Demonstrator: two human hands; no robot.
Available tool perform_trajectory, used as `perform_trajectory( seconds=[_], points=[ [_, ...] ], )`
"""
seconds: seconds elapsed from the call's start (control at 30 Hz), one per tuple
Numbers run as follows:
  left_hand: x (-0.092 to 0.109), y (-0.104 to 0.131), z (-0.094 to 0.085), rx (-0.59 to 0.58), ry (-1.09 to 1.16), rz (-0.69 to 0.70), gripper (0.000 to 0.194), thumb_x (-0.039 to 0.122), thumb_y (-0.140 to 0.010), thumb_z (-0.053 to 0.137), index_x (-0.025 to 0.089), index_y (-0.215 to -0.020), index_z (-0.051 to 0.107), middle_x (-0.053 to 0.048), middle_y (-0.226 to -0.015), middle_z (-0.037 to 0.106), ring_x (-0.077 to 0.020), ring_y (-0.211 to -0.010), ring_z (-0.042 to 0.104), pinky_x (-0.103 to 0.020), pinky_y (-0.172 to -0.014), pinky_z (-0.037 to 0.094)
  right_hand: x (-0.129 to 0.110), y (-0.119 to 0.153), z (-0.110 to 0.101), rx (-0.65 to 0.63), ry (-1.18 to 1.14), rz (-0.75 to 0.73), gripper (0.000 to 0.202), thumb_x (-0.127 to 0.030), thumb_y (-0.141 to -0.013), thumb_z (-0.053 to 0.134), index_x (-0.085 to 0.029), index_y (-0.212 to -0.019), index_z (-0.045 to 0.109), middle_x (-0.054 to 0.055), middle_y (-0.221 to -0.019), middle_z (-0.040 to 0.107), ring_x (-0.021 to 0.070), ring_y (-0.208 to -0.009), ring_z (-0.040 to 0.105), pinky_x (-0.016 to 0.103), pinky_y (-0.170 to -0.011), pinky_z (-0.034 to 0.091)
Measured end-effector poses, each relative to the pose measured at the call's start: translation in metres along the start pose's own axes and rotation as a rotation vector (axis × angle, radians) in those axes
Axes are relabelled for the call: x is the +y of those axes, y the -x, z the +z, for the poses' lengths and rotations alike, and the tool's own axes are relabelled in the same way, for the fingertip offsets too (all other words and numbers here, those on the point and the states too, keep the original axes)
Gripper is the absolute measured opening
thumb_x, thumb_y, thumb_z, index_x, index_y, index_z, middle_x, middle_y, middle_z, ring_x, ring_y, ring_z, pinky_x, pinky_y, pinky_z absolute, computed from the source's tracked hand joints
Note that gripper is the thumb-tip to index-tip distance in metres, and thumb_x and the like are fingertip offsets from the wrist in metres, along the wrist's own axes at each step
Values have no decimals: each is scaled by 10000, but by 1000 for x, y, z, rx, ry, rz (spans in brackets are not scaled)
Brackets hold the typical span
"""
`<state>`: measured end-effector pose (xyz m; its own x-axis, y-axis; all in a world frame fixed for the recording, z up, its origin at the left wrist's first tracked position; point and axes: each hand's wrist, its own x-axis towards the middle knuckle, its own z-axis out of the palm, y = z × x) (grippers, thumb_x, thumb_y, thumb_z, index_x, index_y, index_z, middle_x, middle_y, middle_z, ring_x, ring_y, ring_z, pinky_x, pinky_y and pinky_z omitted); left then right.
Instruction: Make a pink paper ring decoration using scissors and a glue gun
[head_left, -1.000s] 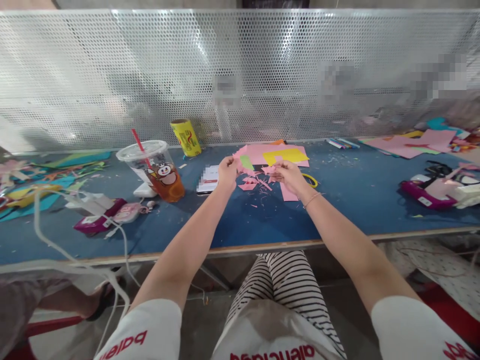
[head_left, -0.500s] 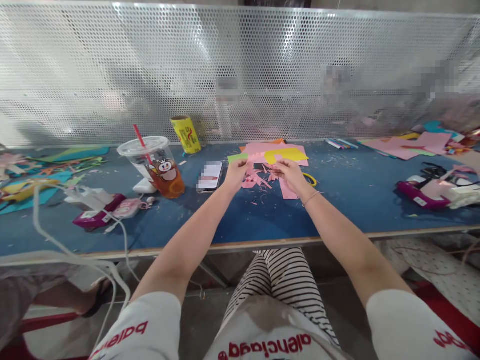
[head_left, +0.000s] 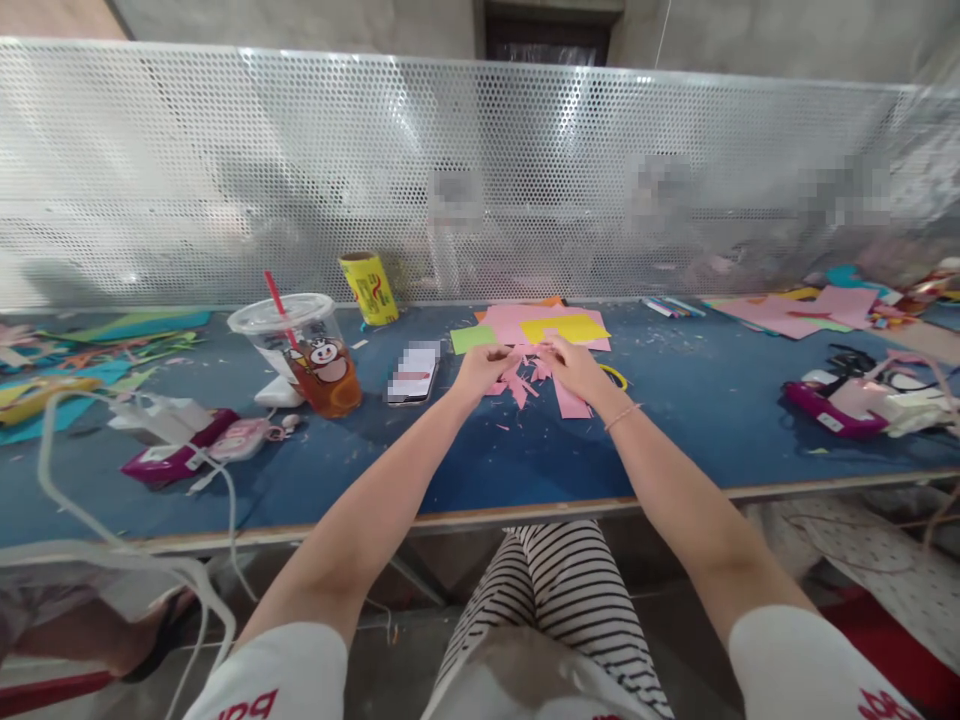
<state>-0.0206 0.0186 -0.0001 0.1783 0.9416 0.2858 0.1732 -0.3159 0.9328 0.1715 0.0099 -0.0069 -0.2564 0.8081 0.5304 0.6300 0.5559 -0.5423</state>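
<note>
Over a small heap of pink paper scraps [head_left: 517,385], my left hand [head_left: 484,370] and my right hand [head_left: 568,362] come close together with fingers pinched. A small pink piece, hard to make out, seems to lie between their fingertips. Behind them are a pink sheet [head_left: 504,322], a yellow sheet [head_left: 585,327] and a green sheet [head_left: 472,339]. A pink strip [head_left: 571,403] lies below my right hand, and a yellow loop-shaped handle [head_left: 616,376] shows beside it.
To the left are a phone [head_left: 415,373], a drink cup with a red straw [head_left: 324,365] and a yellow roll [head_left: 369,288]. Purple power strips [head_left: 180,452] and cables lie farther out. A perforated metal screen [head_left: 300,180] stands behind the blue table [head_left: 480,470].
My hands have moved nearer to each other over the scraps. The view has tilted up a little, so the table sits lower in the picture.
</note>
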Motion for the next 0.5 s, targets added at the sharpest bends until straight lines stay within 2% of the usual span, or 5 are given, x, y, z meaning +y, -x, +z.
perform_trajectory(
  seconds=[0.1,0.2,0.5],
  points=[
    [1,2,3,-40,26,17,247,374,-622,709,136,-689,695,33,-512,469,-53,-464,335,-210,-446,245,-5,1,-2,-28,25,-54,239,-360,-866,447,-187,-787,591,19,-681,613,147,-666,555,243,-633,378],
    [-1,3,4,-59,66,12,246,367,-605,722,134,-680,693,30,-531,485,-53,-476,343,-211,-458,255,-8,1,1,-5,-40,-20,271,-347,-848,456,-182,-659,559,-1,-593,571,132,-604,512,235,-588,351],
    [-4,2,5,-55,45,16,212,341,-614,718,137,-668,696,27,-530,502,-48,-473,339,-214,-467,247,-20,3,5,37,-347,229,261,-335,-781,506,-169,-601,596,-28,-510,480,93,-488,419,236,-521,320]
  ],
)
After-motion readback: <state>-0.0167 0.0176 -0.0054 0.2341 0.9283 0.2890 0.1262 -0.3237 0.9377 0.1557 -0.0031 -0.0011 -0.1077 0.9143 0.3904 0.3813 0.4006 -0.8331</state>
